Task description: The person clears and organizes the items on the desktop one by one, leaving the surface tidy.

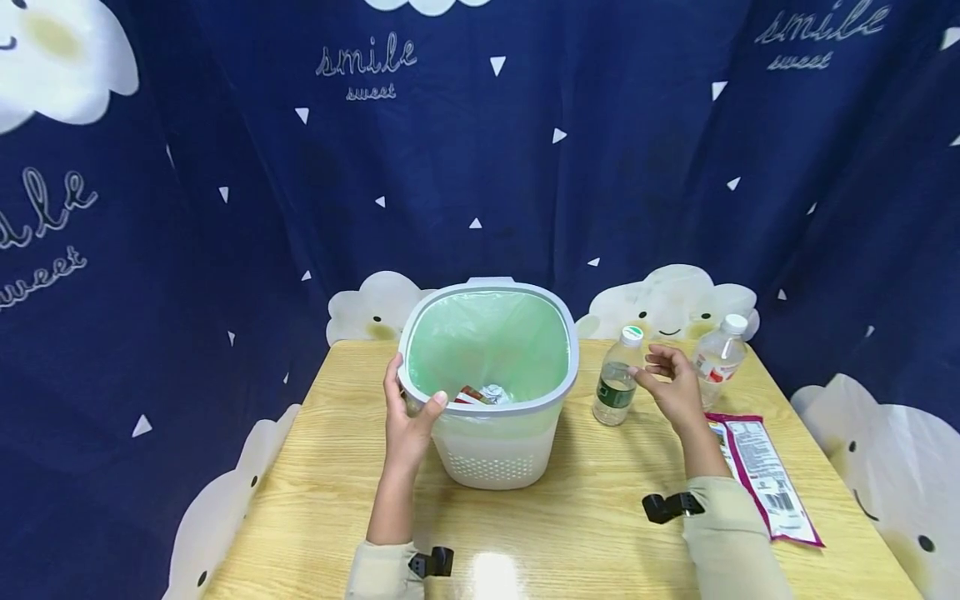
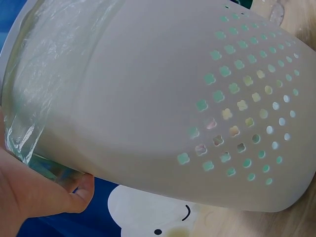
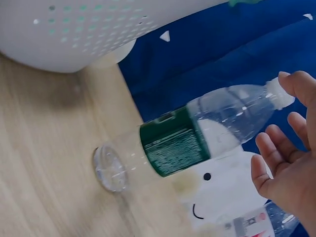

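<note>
A white trash bin [image 1: 495, 458] with a grey rim and perforated sides stands on the table, lined with a green plastic bag [image 1: 491, 333]. My left hand [image 1: 408, 425] grips the bin's left front rim, thumb over the top edge; in the left wrist view its fingers lie against the outer wall. To the bin's right stands an upright clear plastic bottle [image 3: 173, 140] with a green label and white cap. Beside that bottle is my right hand [image 1: 671, 387], fingers spread and loosely bent, holding nothing; the thumb overlaps the bottle in the head view.
Inside the bin lie a red packet [image 1: 471, 396] and a crumpled silvery wrapper [image 1: 495, 393]. Behind the right hand stands a second bottle [image 1: 722, 354] with a red and white label. A flat packet with magenta edges [image 1: 772, 475] lies at the table's right. A blue curtain [image 1: 465, 167] hangs behind.
</note>
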A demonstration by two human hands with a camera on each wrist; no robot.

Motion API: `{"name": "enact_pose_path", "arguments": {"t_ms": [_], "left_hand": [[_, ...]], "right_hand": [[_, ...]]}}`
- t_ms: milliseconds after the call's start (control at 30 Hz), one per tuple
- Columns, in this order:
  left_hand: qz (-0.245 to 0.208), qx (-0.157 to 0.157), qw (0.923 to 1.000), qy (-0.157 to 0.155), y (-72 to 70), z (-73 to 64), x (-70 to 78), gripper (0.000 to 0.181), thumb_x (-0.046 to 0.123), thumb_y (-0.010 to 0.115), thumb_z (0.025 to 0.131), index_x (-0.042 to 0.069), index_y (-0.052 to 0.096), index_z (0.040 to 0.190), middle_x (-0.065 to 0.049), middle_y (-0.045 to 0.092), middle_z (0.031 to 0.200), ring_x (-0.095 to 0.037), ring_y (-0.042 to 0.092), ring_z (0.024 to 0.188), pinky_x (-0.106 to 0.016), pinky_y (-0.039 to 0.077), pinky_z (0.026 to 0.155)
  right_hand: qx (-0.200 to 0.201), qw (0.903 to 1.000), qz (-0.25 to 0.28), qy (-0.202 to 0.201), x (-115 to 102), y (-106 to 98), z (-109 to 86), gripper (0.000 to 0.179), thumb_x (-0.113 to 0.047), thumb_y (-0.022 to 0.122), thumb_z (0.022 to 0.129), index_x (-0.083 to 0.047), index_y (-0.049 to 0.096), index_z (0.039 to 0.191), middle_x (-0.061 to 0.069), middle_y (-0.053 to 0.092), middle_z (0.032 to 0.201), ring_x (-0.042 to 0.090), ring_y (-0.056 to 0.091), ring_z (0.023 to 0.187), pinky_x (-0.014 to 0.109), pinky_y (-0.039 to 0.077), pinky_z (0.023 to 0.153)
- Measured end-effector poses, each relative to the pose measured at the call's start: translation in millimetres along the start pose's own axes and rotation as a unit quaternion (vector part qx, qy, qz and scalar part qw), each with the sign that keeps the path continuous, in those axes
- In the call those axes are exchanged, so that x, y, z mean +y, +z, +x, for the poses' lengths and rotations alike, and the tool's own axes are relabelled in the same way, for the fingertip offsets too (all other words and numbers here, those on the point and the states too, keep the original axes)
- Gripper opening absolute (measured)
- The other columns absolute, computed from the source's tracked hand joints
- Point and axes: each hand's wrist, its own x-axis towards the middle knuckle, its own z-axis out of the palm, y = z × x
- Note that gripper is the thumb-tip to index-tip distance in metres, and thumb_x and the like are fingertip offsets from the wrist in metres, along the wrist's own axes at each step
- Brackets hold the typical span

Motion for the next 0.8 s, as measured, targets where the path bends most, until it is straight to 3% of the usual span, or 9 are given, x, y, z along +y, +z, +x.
{"name": "enact_pose_path", "arguments": {"t_ms": [500,800], "left_hand": [[0.000,0.004,1.0000,-0.001,-1.2,0.2,-0.9,0.086,0.016,0.067,0.078,0.020,0.016,0.148,-0.009,0.021,0.148,-0.026,0.023,0.131,-0.053,0.017,0.104],[-0.001,0.003,1.0000,-0.005,0.4,-0.7,-1.3,0.086,0.016,0.067,0.078,0.021,0.017,0.148,-0.008,0.021,0.147,-0.028,0.022,0.131,-0.053,0.016,0.103]], "right_hand": [[0.019,0.9981,0.018,0.057,21,14,16.6,0.065,-0.015,0.071,0.082,0.003,0.036,0.134,0.021,0.040,0.128,0.031,0.041,0.112,0.025,0.039,0.083],[0.015,0.9962,0.051,0.069,23,20,16.0,0.076,-0.010,0.073,0.079,0.000,0.030,0.141,0.022,0.036,0.134,0.038,0.034,0.121,0.046,0.029,0.099]]}}
